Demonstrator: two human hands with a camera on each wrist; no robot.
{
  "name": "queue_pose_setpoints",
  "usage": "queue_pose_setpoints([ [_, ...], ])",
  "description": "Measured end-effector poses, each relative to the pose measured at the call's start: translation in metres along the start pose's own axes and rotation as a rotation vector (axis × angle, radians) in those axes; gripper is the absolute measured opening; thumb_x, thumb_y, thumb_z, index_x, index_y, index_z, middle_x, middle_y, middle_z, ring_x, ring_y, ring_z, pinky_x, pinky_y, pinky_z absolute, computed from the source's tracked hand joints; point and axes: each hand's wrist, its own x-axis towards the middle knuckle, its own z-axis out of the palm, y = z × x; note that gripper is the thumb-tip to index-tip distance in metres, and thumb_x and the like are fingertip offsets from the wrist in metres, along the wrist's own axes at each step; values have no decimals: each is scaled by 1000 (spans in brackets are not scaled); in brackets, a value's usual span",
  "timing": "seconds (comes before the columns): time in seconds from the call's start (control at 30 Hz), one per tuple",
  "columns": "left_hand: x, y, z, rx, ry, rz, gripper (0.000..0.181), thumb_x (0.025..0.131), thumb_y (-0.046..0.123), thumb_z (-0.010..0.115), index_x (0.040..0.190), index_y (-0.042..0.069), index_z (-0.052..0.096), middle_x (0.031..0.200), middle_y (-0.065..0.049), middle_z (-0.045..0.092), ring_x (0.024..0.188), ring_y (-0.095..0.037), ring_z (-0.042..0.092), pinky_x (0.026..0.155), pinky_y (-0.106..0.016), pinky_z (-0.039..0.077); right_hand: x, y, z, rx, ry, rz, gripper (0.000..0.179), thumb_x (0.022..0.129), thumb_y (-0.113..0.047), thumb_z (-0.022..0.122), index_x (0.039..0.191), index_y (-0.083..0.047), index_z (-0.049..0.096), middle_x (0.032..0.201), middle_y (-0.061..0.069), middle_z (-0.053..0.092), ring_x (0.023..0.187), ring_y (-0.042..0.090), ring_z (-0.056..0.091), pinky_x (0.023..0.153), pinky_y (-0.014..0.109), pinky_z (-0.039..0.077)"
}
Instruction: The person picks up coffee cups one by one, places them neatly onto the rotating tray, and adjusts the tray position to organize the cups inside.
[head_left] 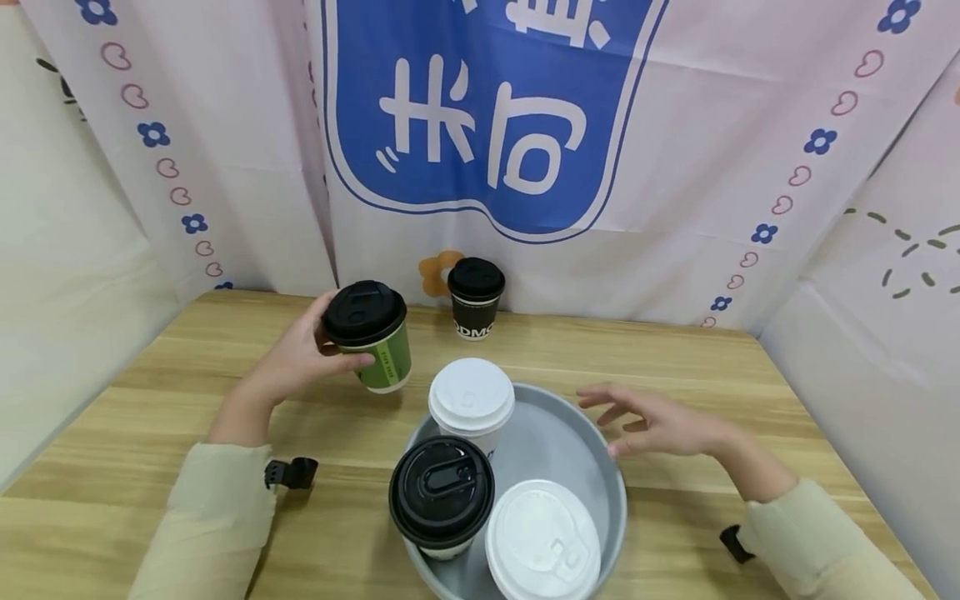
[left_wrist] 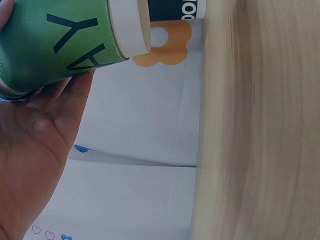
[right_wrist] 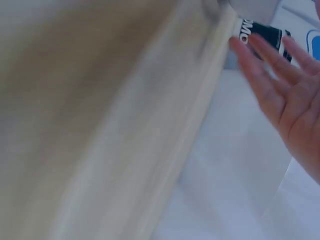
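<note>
My left hand [head_left: 303, 354] grips a green paper coffee cup [head_left: 390, 358] with a black lid, fingers behind it and thumb across the front. In the left wrist view the green cup [left_wrist: 60, 40] is tipped sideways in the picture, its white base clear of the wood. Over the right rim of a round grey tray [head_left: 617, 492], my right hand [head_left: 660, 421] hovers with fingers spread, holding nothing. Inside the tray stand a white-lidded cup [head_left: 472, 396] at the back, a black-lidded cup [head_left: 442, 492] at front left and another white-lidded cup [head_left: 543, 542] at front right.
A small black cup [head_left: 475, 312] with white lettering stands at the back edge of the wooden table [head_left: 330, 533]. Behind it hangs a white curtain [head_left: 697, 167] with a blue printed panel, and pale cloth closes both sides.
</note>
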Motion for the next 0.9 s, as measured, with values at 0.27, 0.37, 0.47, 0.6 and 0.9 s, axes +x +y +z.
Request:
queue_pose_setpoints([
  [0.27, 3, 1, 1, -19, -14, 1, 87, 86, 13, 78, 155, 17, 25, 145, -14, 49, 129, -32, 52, 98, -28, 51, 50, -1, -24, 40, -139, -18, 76, 93, -10, 69, 156, -6, 27, 147, 26, 46, 122, 38, 59, 103, 51, 51],
  [0.37, 2, 0, 1, -24, -15, -5, 86, 86, 13, 78, 154, 17, 26, 145, -15, 49, 130, -34, 52, 102, -40, 50, 67, 0, -27, 35, -228, 9, 82, 92, -11, 70, 158, -13, 22, 150, 23, 45, 123, 35, 60, 103, 47, 51],
  [0.47, 1, -1, 3, -27, -18, -6, 85, 86, 12, 78, 153, 16, 26, 144, -16, 50, 129, -35, 52, 102, -46, 49, 82, 1, -27, 30, -307, 5, 83, 92, -10, 69, 159, -15, 20, 152, 20, 43, 128, 33, 55, 104, 43, 49],
  [0.6, 1, -4, 5, -29, -24, 7, 84, 85, 12, 78, 152, 16, 28, 143, -16, 51, 128, -34, 53, 101, -43, 51, 96, 1, -29, 37, -367, 2, 78, 93, -7, 65, 158, -14, 23, 152, 18, 43, 127, 31, 55, 102, 41, 51],
  [0.9, 3, -6, 5, -32, -23, 22, 84, 85, 11, 78, 152, 16, 28, 143, -16, 52, 128, -35, 53, 101, -48, 50, 116, 6, -31, 159, -429, 42, 72, 94, -2, 59, 157, -14, 27, 150, 21, 43, 121, 31, 58, 101, 41, 52],
])
